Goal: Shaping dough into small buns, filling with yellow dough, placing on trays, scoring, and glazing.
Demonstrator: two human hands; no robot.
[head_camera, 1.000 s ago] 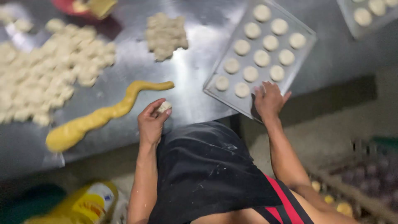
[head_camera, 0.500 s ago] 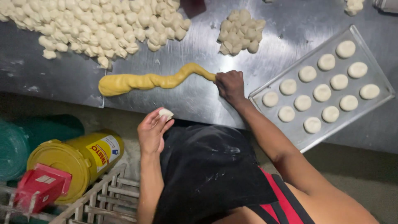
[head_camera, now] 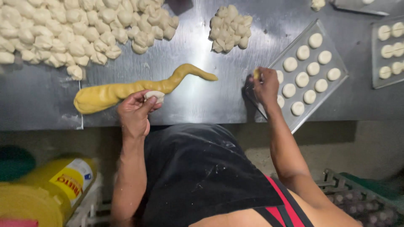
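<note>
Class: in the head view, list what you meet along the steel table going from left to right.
Big heap of white dough pieces → yellow dough roll → small dough pile → tray of round dough discs → second tray.

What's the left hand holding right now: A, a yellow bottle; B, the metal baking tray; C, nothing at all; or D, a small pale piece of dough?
D: the left hand cups a small pale piece of dough at its fingertips, just in front of the long yellow dough roll on the metal table.
</note>
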